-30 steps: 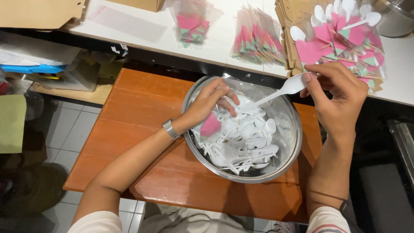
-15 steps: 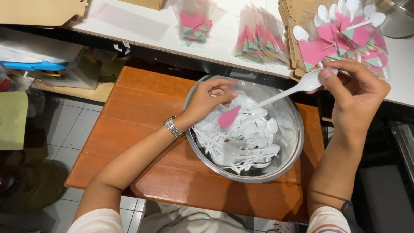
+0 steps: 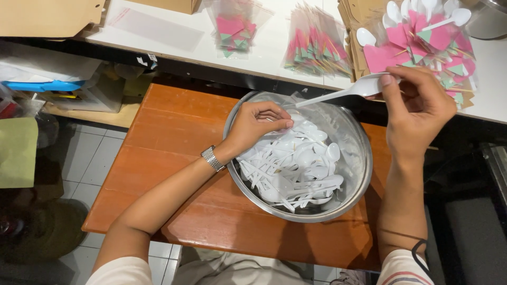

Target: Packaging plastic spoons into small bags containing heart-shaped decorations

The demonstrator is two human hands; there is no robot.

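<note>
My right hand [image 3: 417,108] pinches a white plastic spoon [image 3: 343,92] by its bowl end. The handle points left over the rim of a steel bowl [image 3: 359,174]. The bowl stands on an orange wooden stool top [image 3: 163,137] and holds several white plastic spoons [image 3: 296,169]. My left hand [image 3: 256,126], with a metal watch on the wrist, hovers over the bowl's left side. Its fingers are curled shut, and whatever is inside them is hidden.
On the white table behind lie a stack of brown packets topped with pink paper pieces and spoons [image 3: 422,37], and two piles of clear bags with pink contents [image 3: 314,50] [image 3: 235,29]. A cardboard box [image 3: 47,16] sits far left. Tiled floor lies at the left.
My left hand lifted a pink piece out of the spoons and closed over it near the bowl's rim; the piece is now out of sight. My right hand raised the spoon slightly.
</note>
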